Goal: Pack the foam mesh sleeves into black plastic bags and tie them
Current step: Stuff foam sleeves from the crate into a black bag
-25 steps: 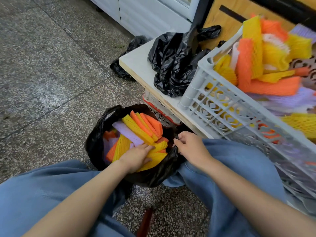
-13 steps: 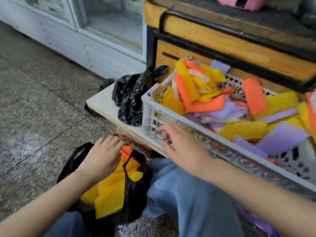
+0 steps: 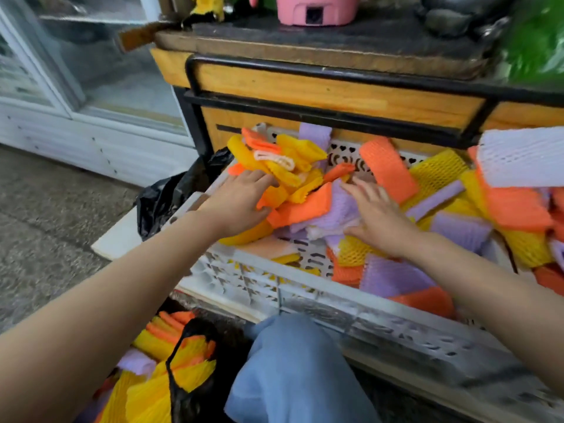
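A white plastic crate [image 3: 308,288] on a low board holds a heap of yellow, orange and purple foam mesh sleeves [image 3: 308,206]. My left hand [image 3: 238,203] lies on the yellow and orange sleeves at the crate's left end, fingers stretched forward. My right hand [image 3: 375,215] rests flat on purple sleeves in the middle of the heap, fingers spread. Neither hand grips anything that I can see. Down at the lower left, between my knees, an open black plastic bag [image 3: 186,386] is filled with yellow and orange sleeves.
A pile of spare black bags [image 3: 171,199] lies on the white board [image 3: 122,236] left of the crate. Behind the crate stands a wooden counter with a black metal frame [image 3: 335,90]. A glass-door cabinet [image 3: 76,87] and stone floor are at the left.
Both hands left the bag on the floor and rose into the crate; they now lie on the sleeve heap. The view has tilted up from the bag to the crate.
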The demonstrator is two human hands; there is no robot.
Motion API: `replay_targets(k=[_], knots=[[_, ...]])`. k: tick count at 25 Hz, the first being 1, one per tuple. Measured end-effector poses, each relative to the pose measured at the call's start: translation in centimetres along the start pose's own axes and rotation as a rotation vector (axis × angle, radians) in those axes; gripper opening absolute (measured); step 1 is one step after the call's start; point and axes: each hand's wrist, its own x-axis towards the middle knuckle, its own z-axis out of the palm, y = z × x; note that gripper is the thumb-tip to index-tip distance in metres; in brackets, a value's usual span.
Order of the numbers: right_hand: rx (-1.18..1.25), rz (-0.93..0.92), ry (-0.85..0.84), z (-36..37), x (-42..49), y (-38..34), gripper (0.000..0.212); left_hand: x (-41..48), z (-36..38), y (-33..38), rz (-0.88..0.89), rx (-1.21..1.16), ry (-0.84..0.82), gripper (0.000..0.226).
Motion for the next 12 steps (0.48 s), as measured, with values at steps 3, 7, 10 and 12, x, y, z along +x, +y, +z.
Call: replay_targets(k=[3,7,10,12], knots=[[0.057,-0.057,-0.05,0.7,1.4,-0.1,0.085,2.2,0.5,-1.5,0.012,0.115,-0.115,0.048],[0.161,-0.116,0.019,1.2,2.6,-0.7,0.06,2.7,0.7,-2.7,0.04,0.365,-0.184,0.04],[0.162,-0.123,0.107,0.5,2.6,-0.7,0.035,2.4,0.9,-2.9,0.076,0.403,-0.019,0.022],[0.197,-0.131,0.146,-0.6,2.0,-0.4,0.033,2.1,0.6,-2.7,0.084,0.426,0.009,0.021]])
